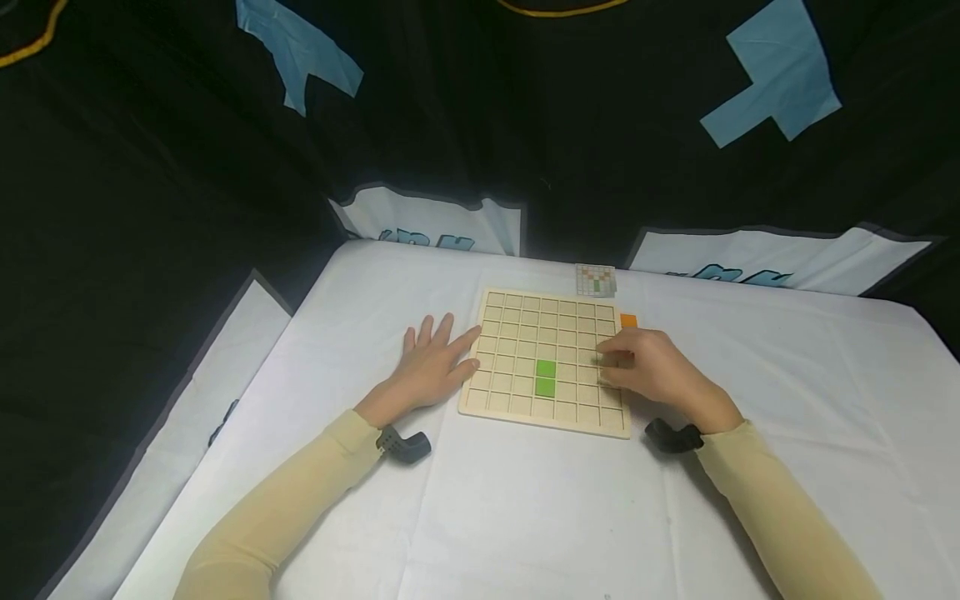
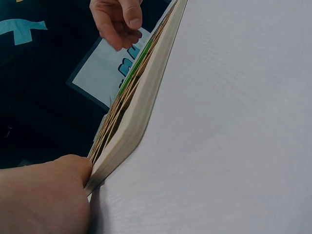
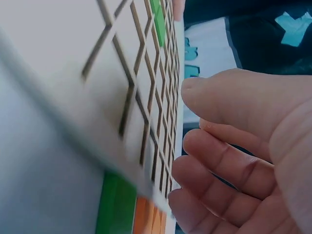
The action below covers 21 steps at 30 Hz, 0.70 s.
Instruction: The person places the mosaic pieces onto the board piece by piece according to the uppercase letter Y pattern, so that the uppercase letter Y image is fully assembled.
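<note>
A light wooden grid board [image 1: 510,405] lies on the white table. Two green square tiles [image 1: 545,387] sit in neighbouring cells, one behind the other, right of the middle. My left hand [image 1: 426,368] rests with fingers spread at the board's left edge, thumb and forefinger against it. Over the right edge hovers my right hand [image 1: 654,365], its fingers [image 3: 219,170] loosely bent and the thumb apart from them. Nothing shows between thumb and fingers in the right wrist view. Beside the board's right side, a green piece [image 3: 116,202] and orange pieces [image 3: 146,217] lie low by that hand.
Behind the board's far right corner lies a small stack of cards [image 1: 596,281] printed with a coloured grid. An orange piece [image 1: 628,320] peeks out past the right edge, partly behind my right hand. Dark cloth [image 1: 450,142] hangs behind the table.
</note>
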Tool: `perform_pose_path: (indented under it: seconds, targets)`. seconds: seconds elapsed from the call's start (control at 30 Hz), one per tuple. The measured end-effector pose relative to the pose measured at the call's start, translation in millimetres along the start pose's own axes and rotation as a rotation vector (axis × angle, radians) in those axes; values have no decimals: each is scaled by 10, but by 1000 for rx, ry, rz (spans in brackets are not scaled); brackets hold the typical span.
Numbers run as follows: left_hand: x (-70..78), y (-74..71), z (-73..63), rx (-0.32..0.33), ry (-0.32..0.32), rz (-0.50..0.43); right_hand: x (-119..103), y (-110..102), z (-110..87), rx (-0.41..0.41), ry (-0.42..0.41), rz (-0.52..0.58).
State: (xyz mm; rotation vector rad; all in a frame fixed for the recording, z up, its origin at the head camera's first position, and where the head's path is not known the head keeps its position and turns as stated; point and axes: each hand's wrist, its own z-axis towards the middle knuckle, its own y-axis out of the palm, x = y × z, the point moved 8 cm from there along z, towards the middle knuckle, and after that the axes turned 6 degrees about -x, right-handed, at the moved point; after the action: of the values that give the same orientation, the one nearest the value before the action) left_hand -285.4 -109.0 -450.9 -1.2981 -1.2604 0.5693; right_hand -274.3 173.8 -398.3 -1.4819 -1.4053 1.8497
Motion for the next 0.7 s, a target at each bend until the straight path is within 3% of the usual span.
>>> perform_pose_path:
  seconds: [0.33, 0.7]
  targets:
    - [-8, -10, -7, 0, 0, 2, 226, -86, -228, 24, 38, -15]
    - [-33, 22, 21, -7, -2, 1, 260, -69, -268, 16, 8, -28]
